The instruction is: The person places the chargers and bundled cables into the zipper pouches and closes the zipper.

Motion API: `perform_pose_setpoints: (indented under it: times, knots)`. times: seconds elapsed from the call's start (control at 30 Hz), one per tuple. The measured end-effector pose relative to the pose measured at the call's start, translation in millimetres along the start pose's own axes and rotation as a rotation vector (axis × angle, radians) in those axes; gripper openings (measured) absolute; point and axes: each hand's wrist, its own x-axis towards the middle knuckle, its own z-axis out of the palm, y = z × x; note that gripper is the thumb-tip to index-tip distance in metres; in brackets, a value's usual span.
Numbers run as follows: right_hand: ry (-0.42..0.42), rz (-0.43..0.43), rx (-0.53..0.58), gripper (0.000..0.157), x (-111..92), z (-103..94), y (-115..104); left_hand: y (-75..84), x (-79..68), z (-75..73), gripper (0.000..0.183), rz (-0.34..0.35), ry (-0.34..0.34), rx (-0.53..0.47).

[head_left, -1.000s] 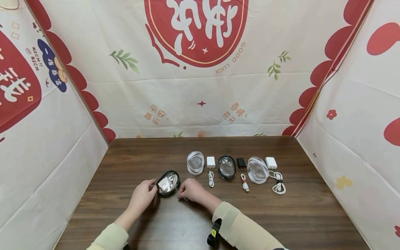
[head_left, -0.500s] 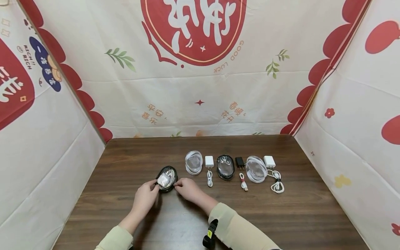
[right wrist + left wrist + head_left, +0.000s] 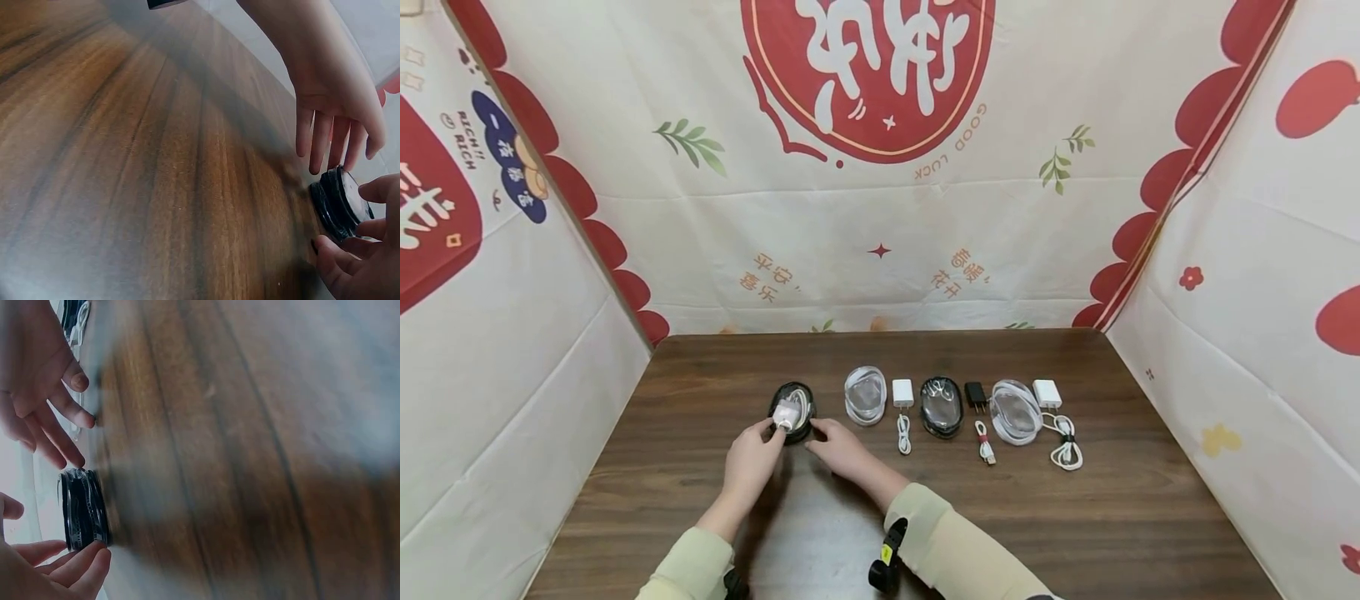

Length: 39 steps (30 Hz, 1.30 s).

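A black-edged, clear-topped oval case point(image 3: 802, 421) lies on the table, with a white charger and coiled white cable visible inside. At its near left side is my left hand point(image 3: 749, 468); the thumb lies by the white charger and the fingers touch the case's side. My right hand point(image 3: 842, 452) is at the near right edge, its fingertips touching or very close to it. Both wrist views show fairly straight fingers on either side of the case's black rim point(image 3: 84, 506). In the right wrist view, my left hand point(image 3: 337, 94) reaches down to the case.
To the right lie a white-edged oval case point(image 3: 866, 396), white charger point(image 3: 902, 392), white cable point(image 3: 903, 433), black oval case point(image 3: 942, 407), black charger point(image 3: 975, 395), red-banded cable point(image 3: 985, 442), another white case point(image 3: 1016, 412), white charger point(image 3: 1047, 394) and black-tied cable point(image 3: 1066, 442). Cloth walls surround the table.
The oval case has shifted away from me and slightly left, turning more upright in view. My right hand has followed it leftward; my left hand has moved a little forward.
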Motion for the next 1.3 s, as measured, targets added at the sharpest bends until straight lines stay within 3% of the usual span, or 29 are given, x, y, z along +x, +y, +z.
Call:
perform_pose_setpoints:
  times: [0.27, 0.4, 0.63, 0.8, 0.93, 1.07, 1.3]
  knots:
    - [-0.003, -0.006, 0.035, 0.045, 5, -2.1, 4, -1.9, 2.1, 2.1, 0.045, -0.058, 0.056, -0.055]
    - [0.03, -0.007, 0.065, 0.042, 1, -9.5, 10, -0.5, 0.0, 2.7, 0.039, -0.073, 0.14, -0.134]
    - [0.052, -0.02, 0.169, 0.041, -9, -20.1, 16, 11.0, -6.7, 8.6, 0.027, 0.024, 0.34, -0.251]
    - [0.094, -0.01, 0.213, 0.037, -19, -28.0, 20, 30.4, -12.4, 28.2, 0.023, 0.093, 0.431, -0.346]
    - [0.161, -0.016, 0.215, 0.032, -27, -35.8, 25, 46.5, -15.0, 47.3, 0.021, 0.098, 0.399, -0.413]
    - [0.256, -0.042, 0.194, 0.029, -33, -43.8, 29, 57.6, -18.7, 61.0, 0.022, 0.072, 0.324, -0.455]
    - [0.542, -0.111, 0.095, 0.028, -39, -53.6, 38, 66.9, -15.7, 82.2, 0.031, 0.005, 0.216, -0.496]
